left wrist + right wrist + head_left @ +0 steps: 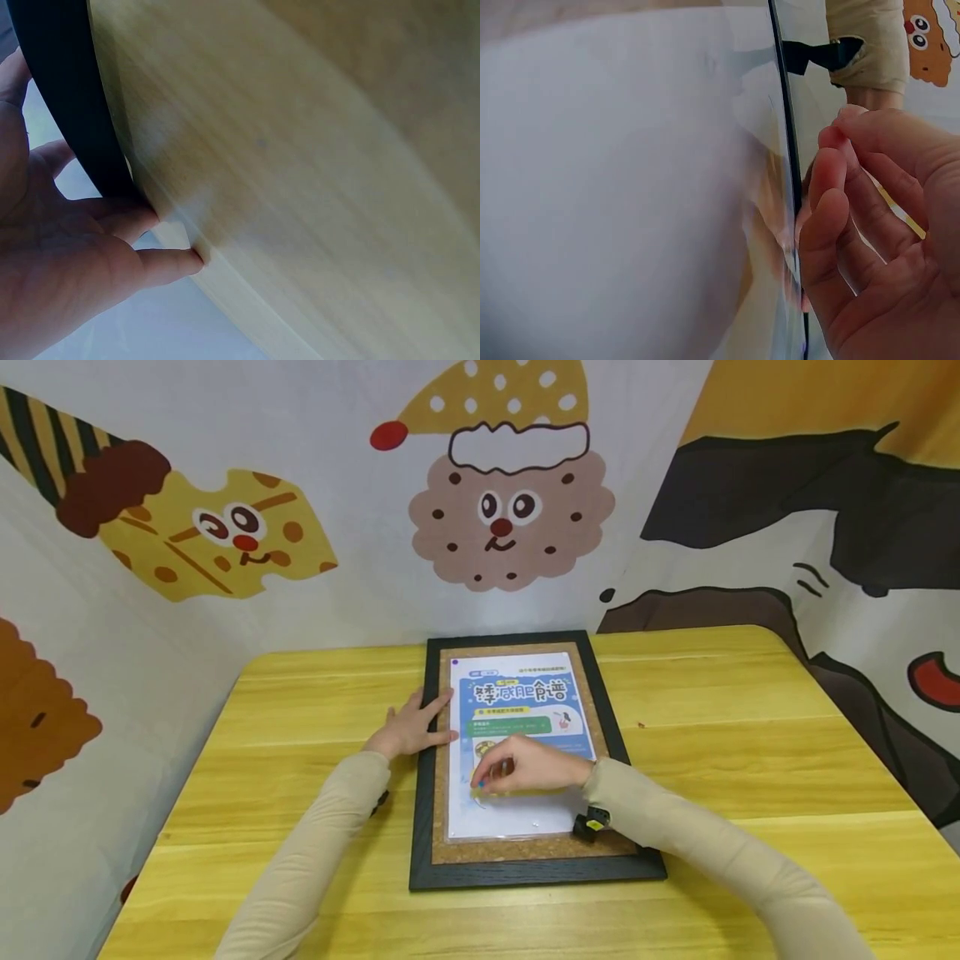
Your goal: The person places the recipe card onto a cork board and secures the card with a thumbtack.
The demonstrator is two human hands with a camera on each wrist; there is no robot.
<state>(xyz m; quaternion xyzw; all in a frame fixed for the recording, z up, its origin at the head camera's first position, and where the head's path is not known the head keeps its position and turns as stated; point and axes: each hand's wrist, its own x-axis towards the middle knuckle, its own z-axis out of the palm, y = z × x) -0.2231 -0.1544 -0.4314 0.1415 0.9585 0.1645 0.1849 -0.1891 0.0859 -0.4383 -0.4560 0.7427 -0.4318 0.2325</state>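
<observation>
A cork board (480, 852) in a black frame (423, 827) lies flat on the table. On it is a printed poster (513, 693) in a glossy clear cover, with a purple pin (454, 662) at its top-left corner. My left hand (405, 728) rests over the frame's left side, fingers spread and fingertips at the poster's edge. Over the poster's lower left, my right hand (528, 764) pinches a small blue pin (482, 784) between thumb and fingertips. In the right wrist view, those fingers (832, 165) hide the pin.
The yellow wood-grain table (750, 760) extends on both sides of the board. A cloth wall (360, 593) with cartoon prints stands behind the table. Black wrist devices (587, 827) sit at the sleeves, the right one low over the poster's lower right corner.
</observation>
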